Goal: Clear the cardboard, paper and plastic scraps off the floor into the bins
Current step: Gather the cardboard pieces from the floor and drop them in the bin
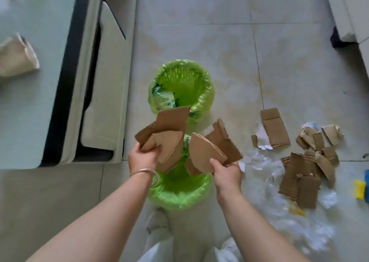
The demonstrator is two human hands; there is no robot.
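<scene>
Here each hand grips cardboard pieces above the near green-lined bin.

near bin: mouth partly hidden by held cardboard | blue-yellow item at 3 o'clock: cut by edge | plastic scraps at 4 o'clock: blurred
</scene>
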